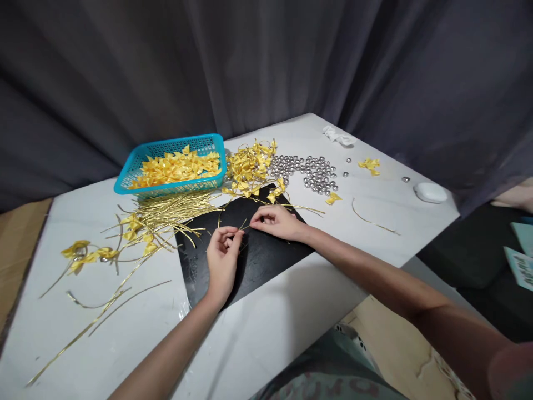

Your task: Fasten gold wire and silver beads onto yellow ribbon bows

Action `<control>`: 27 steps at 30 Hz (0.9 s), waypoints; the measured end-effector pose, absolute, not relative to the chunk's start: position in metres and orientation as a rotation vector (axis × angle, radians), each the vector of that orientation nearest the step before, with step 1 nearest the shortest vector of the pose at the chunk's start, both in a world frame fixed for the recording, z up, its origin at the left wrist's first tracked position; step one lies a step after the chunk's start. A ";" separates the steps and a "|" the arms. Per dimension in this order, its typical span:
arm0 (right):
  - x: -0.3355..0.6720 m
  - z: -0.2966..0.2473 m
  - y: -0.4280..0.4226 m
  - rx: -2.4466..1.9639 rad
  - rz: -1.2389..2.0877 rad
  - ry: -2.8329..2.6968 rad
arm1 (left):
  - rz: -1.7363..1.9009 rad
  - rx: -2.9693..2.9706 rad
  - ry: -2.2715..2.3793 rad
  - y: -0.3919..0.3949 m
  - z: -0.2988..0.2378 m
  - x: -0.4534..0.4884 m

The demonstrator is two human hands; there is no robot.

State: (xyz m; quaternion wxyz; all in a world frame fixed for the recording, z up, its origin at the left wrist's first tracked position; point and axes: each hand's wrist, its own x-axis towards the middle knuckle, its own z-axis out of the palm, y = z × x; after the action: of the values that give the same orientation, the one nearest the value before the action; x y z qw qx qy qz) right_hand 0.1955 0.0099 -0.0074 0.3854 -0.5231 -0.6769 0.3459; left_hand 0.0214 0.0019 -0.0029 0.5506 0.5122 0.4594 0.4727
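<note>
Over the black mat [266, 278] both hands pinch a thin gold cord [244, 226], which spans the small gap between the fingertips. My left hand [224, 255] is closed on one end, thumb against fingers. My right hand [277, 221] grips the other side from the right, also closed. Just behind the hands lie a few yellow ribbon bows [277, 190] with silver beads on cord. To the left of the mat is a thick bundle of gold cords [172, 211], with yellow bows [132, 226] resting on it.
A blue basket [222, 161] full of yellow bows stands at the back left. Silver beads [318, 175] are spread behind the mat, beside a pile of bows [252, 161]. A white oval case [431, 193] sits near the table's right corner. Loose cords [104, 314] lie front left.
</note>
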 end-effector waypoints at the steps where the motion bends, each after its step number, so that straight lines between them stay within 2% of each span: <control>1: 0.196 -0.007 0.010 -1.335 0.878 -1.727 | 1.129 1.221 1.094 0.002 -0.003 0.021; 20: 0.195 -0.008 0.009 -1.354 0.829 -1.772 | 1.177 1.434 1.233 -0.003 -0.003 0.017; 23: 0.195 -0.007 0.009 -1.359 0.818 -1.780 | 1.262 1.464 1.238 -0.004 0.015 0.012; 27: 0.194 -0.007 0.008 -1.367 0.800 -1.792 | 1.391 1.534 0.918 -0.006 0.075 -0.006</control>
State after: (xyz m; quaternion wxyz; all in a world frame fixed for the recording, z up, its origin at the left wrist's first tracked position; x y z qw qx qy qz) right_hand 0.1944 0.0077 -0.0066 0.3664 -0.5317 -0.6972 0.3113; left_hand -0.0061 -0.0063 0.0752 0.4244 0.6133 0.3672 0.5559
